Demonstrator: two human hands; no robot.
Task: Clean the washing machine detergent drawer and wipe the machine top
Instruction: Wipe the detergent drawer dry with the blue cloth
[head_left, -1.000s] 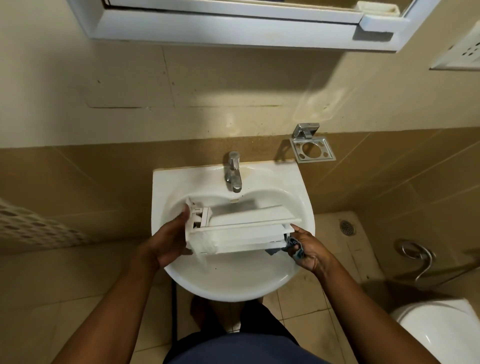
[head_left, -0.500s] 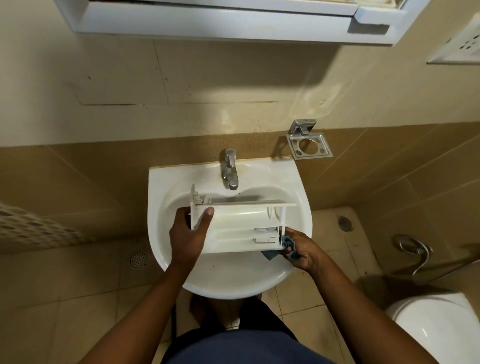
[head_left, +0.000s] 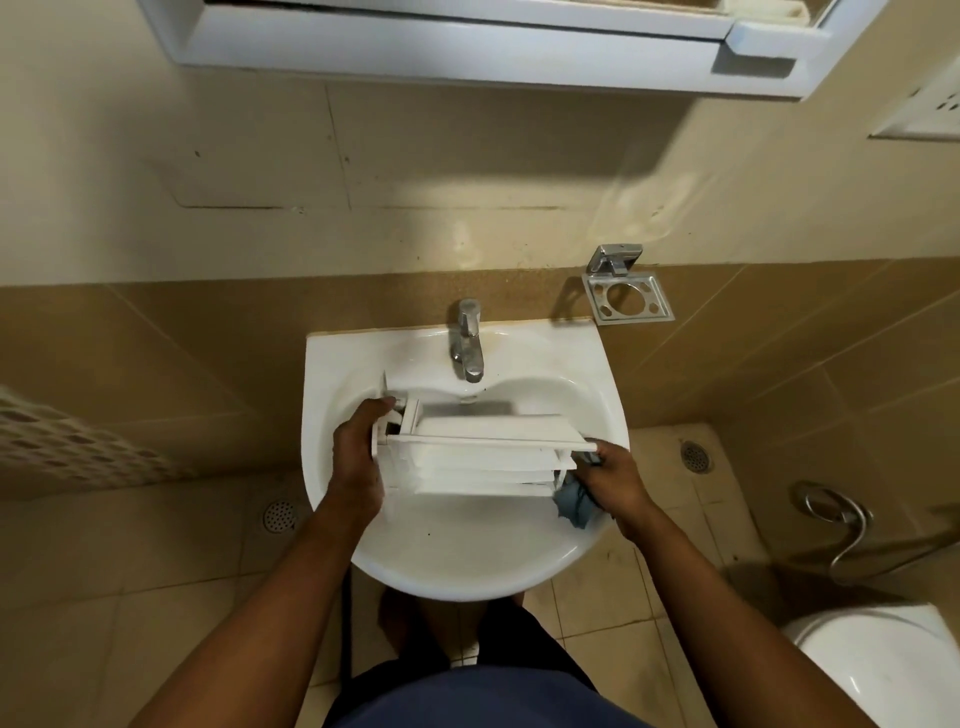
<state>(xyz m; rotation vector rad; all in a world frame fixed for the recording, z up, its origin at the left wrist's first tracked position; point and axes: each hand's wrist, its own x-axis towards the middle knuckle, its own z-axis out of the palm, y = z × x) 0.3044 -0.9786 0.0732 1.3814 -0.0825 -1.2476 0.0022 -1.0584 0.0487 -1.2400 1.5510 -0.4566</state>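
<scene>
Beige bathroom tiles surround a white sink (head_left: 467, 561), and the detergent drawer (head_left: 483, 460) is held over its bowl, just below the tap (head_left: 467, 343). The left hand (head_left: 358, 460) has its grip closed around the drawer's left end. The right hand (head_left: 615, 478) pinches a blue cloth (head_left: 574, 501) at the right end. The drawer looks like light, stiff plastic, probably slippery when wet, with thin partitions. It seems safer to hold it by the thick outer walls.
</scene>
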